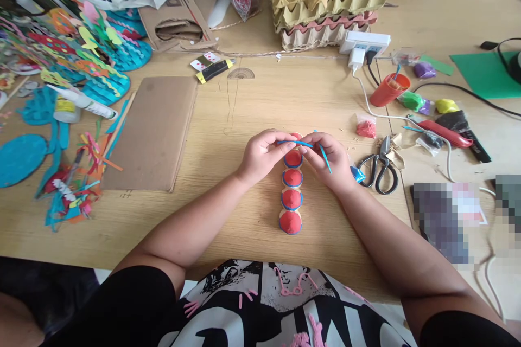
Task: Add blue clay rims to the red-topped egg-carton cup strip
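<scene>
Both of the person's hands are closed in a pinch. The left hand (266, 154) grips a thin blue strip (304, 144) between thumb and finger. The right hand (331, 160) has its thumb up against the strip's other end, though I can't tell how firmly it pinches there; tucked between its fingers is a slim blue stick (325, 159), slanting down toward the person.

Directly under the hands and running back toward the person's body is a row of red cups (292, 199) with blue edging. The hands cover part of its far end, and from where I stand I can't tell whether they touch it.

Just beside the right hand, on its outer side, are a small blue packet (358, 174) and black-handled scissors (379, 165). Farther out beyond that hand a red packet (366, 127) lies on the table (228, 217), with an orange cup (389, 90) tilted behind it. Off to the left hand's outer side is a flat piece of cardboard (148, 133), and well ahead of both hands stands a stack of egg trays (329, 13).
</scene>
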Demonstrator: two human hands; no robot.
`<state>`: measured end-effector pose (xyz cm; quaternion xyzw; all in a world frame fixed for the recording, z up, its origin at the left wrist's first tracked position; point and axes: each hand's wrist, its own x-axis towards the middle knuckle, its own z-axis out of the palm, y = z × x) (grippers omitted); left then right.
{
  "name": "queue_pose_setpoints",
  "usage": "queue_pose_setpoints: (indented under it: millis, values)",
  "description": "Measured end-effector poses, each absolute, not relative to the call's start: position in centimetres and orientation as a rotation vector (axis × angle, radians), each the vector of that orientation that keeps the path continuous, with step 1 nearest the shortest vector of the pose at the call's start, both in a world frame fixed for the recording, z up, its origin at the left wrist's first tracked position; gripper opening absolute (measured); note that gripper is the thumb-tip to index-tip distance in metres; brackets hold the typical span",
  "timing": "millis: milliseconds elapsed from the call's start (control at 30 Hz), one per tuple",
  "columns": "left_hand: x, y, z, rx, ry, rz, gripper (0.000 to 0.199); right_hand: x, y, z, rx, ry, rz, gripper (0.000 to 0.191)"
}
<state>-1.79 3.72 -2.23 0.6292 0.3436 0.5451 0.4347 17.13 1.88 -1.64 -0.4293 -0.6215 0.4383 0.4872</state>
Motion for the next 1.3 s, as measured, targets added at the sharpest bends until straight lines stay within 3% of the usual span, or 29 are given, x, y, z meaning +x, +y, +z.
queue_pose_setpoints:
  millis: [367,767,933,1300]
  values:
    - [-1.8,3.5,-2.6,1.666,0.922,1.307,0.018,17.1,1.8,-1.2,-1.101,-1.618,0.938,0.036]
    - [-1.9,3.3,-1.9,1.759,1.045,1.230,0.047,17.3,1.6,-1.0,-1.114,-1.636,0.989,0.055]
    - [-1.9,3.3,-2.1,1.655,1.058,1.235,0.053,17.1,1.8,-1.6,-1.020,-1.533,1.094,0.039]
    - [-1.7,3.1,-2.0,1.630,0.933,1.195,0.055,16.6,1.4,-1.2,-1.024,-1.431,1.226,0.037]
